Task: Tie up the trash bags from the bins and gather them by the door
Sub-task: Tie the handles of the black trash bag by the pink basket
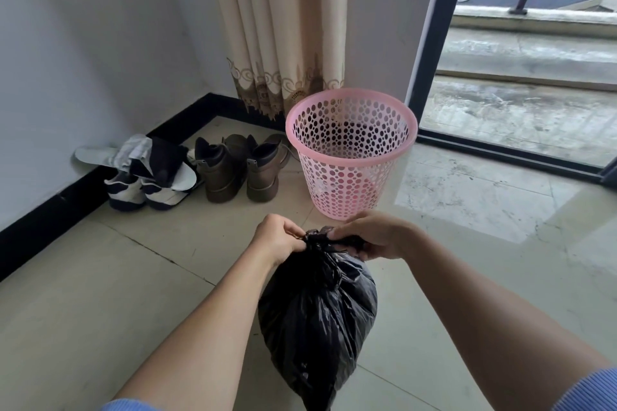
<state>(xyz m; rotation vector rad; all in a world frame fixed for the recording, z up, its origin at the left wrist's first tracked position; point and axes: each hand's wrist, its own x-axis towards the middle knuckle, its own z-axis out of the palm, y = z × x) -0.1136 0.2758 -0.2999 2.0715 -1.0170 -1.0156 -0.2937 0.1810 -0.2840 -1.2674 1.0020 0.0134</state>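
Floor [100,294]: pale glossy tiles across most of the frame, with black skirting along the left wall.
Glass door [534,103]: upper right, dark frame, wet balcony and railing visible through it.
Curtain [283,27]: top centre, cream with a patterned hem, hanging just behind the bin.
Trash bag [317,320]: lower centre, black and opaque, bulging full — contents hidden. The neck is gathered and twisted into a tight knot at the top. It hangs from both hands; the bottom runs to the lower edge of the frame, so I can't tell if it touches the floor.
Bin [347,183]: centre, pink perforated plastic, upright on the floor just beyond the bag and near the door. The open top shows only its own inner wall and base.
Boots [240,170]: brown pair, just left of the bin.
Sneakers [140,190]: dark and white, centre left by the skirting, with a white slipper [93,155] and crumpled cloth on top.
Left hand [277,237]: fingers curled, pinching the bag's knot from the left.
Right hand [374,233]: fingers curled round a black strand of the bag's neck — gripping from the right. The two hands are close together at the knot.
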